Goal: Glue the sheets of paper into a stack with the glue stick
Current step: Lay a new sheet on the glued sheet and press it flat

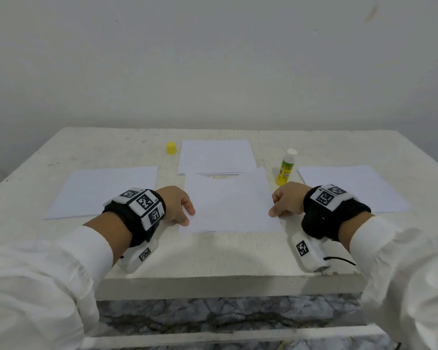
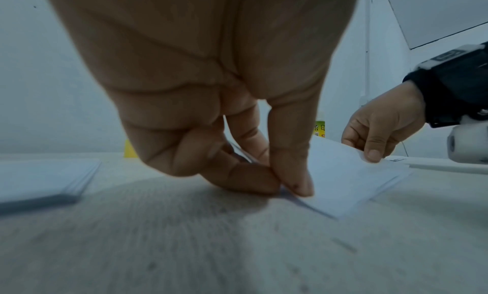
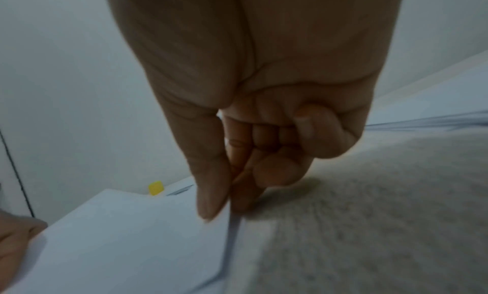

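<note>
A white sheet of paper (image 1: 229, 203) lies in the middle of the table, near me. My left hand (image 1: 182, 210) pinches its left edge between thumb and fingers, seen close in the left wrist view (image 2: 290, 185). My right hand (image 1: 280, 205) pinches the right edge (image 3: 221, 210); the sheet (image 3: 118, 242) is slightly lifted there. Behind it lies a stack of sheets (image 1: 215, 156). The glue stick (image 1: 285, 168) stands uncapped to the right of the sheet, just beyond my right hand. Its yellow cap (image 1: 171, 148) sits at the back left.
More paper (image 1: 104, 190) lies on the left of the white table (image 1: 225, 253) and another pile (image 1: 352, 188) on the right. A wall rises behind the table's far edge. A black cable (image 1: 339, 260) trails near my right wrist.
</note>
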Demonstrator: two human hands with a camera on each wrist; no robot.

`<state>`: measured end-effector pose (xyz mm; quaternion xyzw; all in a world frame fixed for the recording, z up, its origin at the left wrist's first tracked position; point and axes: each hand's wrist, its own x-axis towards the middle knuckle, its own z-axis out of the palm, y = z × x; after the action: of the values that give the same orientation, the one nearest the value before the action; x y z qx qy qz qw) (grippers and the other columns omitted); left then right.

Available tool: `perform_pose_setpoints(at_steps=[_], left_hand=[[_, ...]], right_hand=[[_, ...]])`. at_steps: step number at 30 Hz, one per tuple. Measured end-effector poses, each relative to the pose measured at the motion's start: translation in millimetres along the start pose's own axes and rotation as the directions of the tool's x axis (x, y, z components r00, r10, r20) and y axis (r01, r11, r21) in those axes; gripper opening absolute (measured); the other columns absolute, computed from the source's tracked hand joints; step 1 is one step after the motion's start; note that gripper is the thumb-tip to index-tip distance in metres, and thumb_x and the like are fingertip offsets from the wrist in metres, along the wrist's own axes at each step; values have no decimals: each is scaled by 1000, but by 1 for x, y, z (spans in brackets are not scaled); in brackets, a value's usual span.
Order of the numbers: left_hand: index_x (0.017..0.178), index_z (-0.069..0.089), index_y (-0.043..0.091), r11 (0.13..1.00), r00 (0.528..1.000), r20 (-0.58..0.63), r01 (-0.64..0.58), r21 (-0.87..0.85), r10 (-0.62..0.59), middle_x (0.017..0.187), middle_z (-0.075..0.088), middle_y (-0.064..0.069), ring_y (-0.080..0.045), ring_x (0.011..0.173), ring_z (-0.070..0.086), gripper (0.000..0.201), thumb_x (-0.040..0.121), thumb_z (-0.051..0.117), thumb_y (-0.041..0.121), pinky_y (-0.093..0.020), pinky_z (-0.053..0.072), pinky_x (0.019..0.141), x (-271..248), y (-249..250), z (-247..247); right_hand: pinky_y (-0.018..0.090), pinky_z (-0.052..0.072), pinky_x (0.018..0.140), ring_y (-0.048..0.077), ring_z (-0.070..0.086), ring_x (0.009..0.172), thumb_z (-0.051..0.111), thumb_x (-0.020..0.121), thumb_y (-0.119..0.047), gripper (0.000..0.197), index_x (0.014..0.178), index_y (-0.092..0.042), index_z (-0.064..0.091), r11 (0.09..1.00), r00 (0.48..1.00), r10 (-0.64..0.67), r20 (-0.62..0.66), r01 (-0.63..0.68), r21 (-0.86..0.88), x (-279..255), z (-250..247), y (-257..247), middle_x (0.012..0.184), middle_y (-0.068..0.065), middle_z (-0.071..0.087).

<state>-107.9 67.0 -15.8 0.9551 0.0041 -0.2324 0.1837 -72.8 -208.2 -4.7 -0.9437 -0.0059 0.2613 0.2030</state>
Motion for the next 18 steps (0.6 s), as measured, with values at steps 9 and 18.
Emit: perform_pose_setpoints(at_steps=[9,18], left_hand=[[100,67,21,1000,1000,8,-11,10,11,70,51,9,-4,64,48,23,80,75,15,-14,38,60,-2,1,-2],[97,67,22,1000,1000,20,2,3,-2,69,53,7,-6,62,50,21,79,76,16,-15,40,61,-1,2,-3]], right_hand=[[26,46,71,17,52,67,76,77,-14,17,78,-9,60,999,999,-45,-6,45,21,1,3,7,75,5,60],[25,43,67,18,51,70,76,77,-16,24,95,-2,68,999,998,-51,-22,50,-3,-2,5,7,80,6,61]])
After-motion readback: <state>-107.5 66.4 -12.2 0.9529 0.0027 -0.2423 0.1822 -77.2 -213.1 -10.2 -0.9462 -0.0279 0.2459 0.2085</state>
